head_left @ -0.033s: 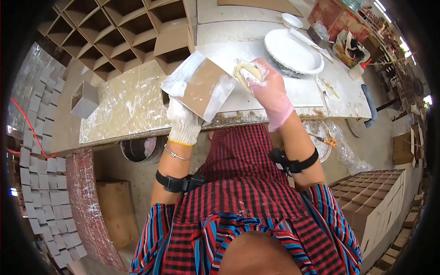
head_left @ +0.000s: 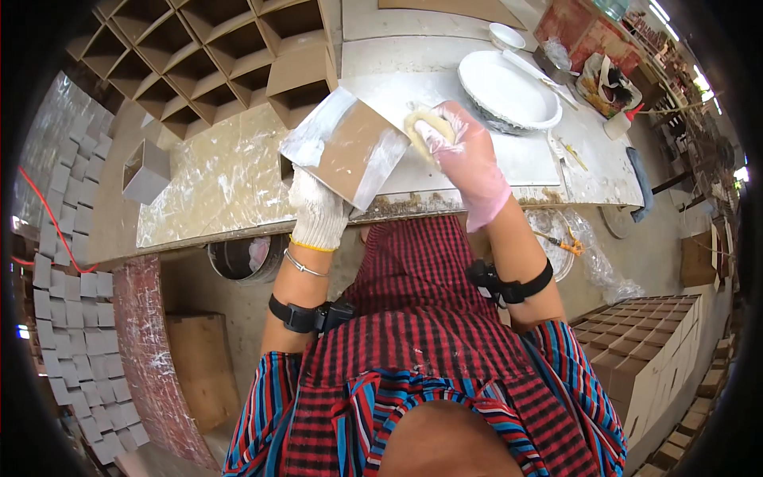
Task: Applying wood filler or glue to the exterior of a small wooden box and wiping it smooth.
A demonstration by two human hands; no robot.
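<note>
My left hand [head_left: 316, 211], in a white knit glove, holds up a brown cardboard box [head_left: 343, 147] from below. Its fingers are hidden behind the box. Wet white paste covers two opposite edges of the face turned up, and the middle is bare brown with a few white flecks. To the right, my right hand [head_left: 469, 155] wears a pink glove smeared white. It is closed on a cream-coloured pad [head_left: 425, 131], beside the box's right corner. A wide round pan [head_left: 509, 89] of white paste sits on the table beyond my right hand.
A cardboard divider grid [head_left: 199, 67] stands at the back left. On the white-smeared table [head_left: 214, 187] are a small grey box [head_left: 147, 172], a flat brush or scraper [head_left: 528, 65] and a white bowl [head_left: 506, 36]. Stacked light boxes [head_left: 75, 318] line the left; a partitioned carton [head_left: 644, 342] stands at right.
</note>
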